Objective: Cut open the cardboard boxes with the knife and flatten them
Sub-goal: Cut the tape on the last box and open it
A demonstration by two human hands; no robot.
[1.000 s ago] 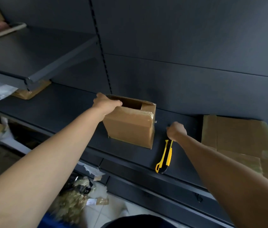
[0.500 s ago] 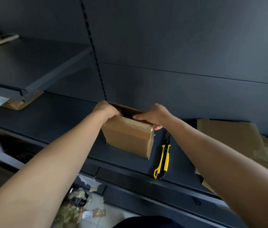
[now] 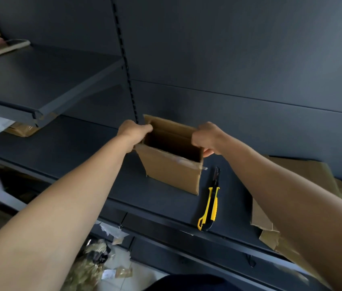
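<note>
— What does the person wear?
— Little that shows. The left forearm (image 3: 71,206) and right forearm (image 3: 291,206) are bare up to the wrist. The left hand (image 3: 133,131) and right hand (image 3: 206,138) are bare too.
— Any clothing?
— A dark navy garment (image 3: 186,283) at the bottom edge, plain and smooth. Which garment, I cannot tell.

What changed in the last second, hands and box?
The right hand left the knife and moved left to grip the right rim of the box, whose top now gapes wider. The left hand still grips the left rim; the knife and the flat cardboard stayed put.
</note>
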